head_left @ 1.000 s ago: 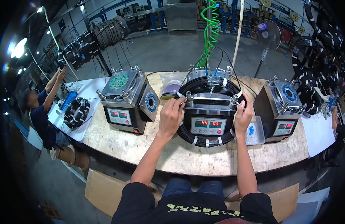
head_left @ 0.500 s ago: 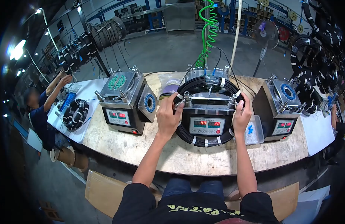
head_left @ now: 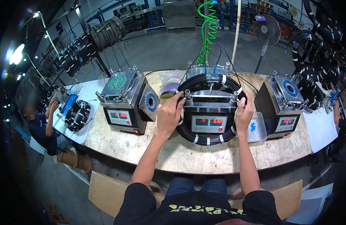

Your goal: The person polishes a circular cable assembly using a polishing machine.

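A polishing machine with a lit red display stands in front of me. A taped coil of black cable lies around it, its upper part behind the front posts. My left hand is closed at the left front metal clamp, thumb and fingers bent together beside the coil. At the right front clamp, my right hand is likewise closed, thumb inside and fingers outside. The fingers partly hide what they grip. Thin cable ends with blue connectors rise behind the top plate.
Similar machines stand at left and right. A clear tray with blue bits sits beside my right hand. Another coil lies on the white left table, where a co-worker works. A co-worker's hand shows far right.
The middle display's digits have changed, and the left machine's reading differs slightly. My hands stay almost in place. The left co-worker's raised hands have come down toward the white table.
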A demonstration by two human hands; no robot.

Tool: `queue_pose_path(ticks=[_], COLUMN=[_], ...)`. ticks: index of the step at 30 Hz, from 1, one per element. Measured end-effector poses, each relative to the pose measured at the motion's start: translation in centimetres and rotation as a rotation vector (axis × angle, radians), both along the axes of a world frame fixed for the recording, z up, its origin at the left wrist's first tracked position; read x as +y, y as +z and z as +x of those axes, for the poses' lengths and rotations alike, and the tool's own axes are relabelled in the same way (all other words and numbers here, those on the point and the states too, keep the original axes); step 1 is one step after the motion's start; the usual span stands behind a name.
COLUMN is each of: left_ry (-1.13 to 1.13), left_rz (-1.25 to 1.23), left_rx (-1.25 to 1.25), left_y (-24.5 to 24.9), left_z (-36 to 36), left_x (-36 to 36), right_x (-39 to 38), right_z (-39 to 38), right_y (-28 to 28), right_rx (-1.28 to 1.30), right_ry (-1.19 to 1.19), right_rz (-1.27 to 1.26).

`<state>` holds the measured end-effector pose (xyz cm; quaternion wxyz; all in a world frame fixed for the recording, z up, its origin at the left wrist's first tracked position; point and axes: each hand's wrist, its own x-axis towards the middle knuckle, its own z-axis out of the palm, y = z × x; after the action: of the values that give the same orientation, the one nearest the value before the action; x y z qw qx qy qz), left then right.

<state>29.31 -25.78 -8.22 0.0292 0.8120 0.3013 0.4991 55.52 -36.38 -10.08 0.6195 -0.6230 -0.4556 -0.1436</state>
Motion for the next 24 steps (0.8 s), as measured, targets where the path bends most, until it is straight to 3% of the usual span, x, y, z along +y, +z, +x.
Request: queue_pose_path(ticks=[3,8,12,15,16,20,24], left_ry=[0.11,-0.008,0.066,0.04,-0.017,-0.065,0.016], left_rz=[-0.153,0.015,-0.046,-0.167,-0.073,-0.199,0.161], left_rx=[0.07,0.049,-0.036,-0.012,-0.116,-0.143,-0.074], left_y=[0.1,0.3,-0.2,-0.9,-1.5,-1.7,-0.7], left_z=[-0.3,-0.2,1.0,2.9,3.7,4.3,3.2], left_x=[0.1,0.1,-0.9,-2.8,-2.6,-2.8,-0.9], right_x=[0.1,0.2,0.5,0.6,0.4,0.1,-0.1], right_z=[0.4,0.4,0.7,0.5,0.1,0.2,0.1], right_y=[-0.2,-0.5,-1.1,-1.4,-1.1,-0.7,-0.9], right_rx=[-0.007,0.01,0.045,0.142,0.271,0.101,0.049], right_ry=[-0.009,0.0,-0.007,-0.027,-0.02,-0.112,-0.11], right_rz=[-0.002,-0.011,0.01,0.119,0.129,0.096,0.127])
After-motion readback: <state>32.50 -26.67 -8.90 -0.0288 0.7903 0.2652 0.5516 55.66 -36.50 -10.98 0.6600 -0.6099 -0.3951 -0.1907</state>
